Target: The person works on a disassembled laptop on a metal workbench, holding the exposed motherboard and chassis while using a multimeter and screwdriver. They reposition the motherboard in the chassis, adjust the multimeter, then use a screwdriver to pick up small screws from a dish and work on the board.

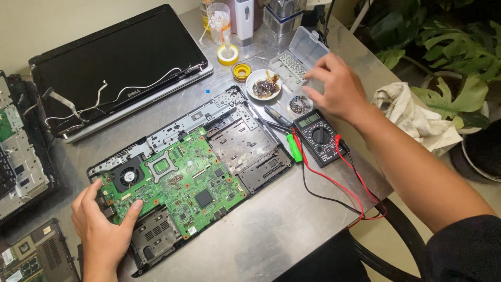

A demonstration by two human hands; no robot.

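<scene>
The left hand (102, 222) lies flat near the table's (282, 230) front left corner, palm down, fingers spread, thumb pressing the near edge of the green board (175, 183). It grips nothing; it just steadies the board. The right arm reaches out from the front right corner towards the back edge, forearm straight, wrist bent down. The right hand (336, 89) hovers over the clear box (300, 57), whose lid is tipped back, fingers loosely curled and pointing down and left. Whether they pinch anything, I cannot tell.

The board sits in its open laptop base (245, 151) in the middle of the table. Its long axis runs slantwise, from the front left up towards the back right, with the fan (127, 175) at the left end. Just right of the base lies a multimeter (318, 138), its red and black leads (339, 185) trailing towards the front edge. A white dish (263, 83) stands beside the box. A detached screen lid (120, 62) lies at the back left.
</scene>
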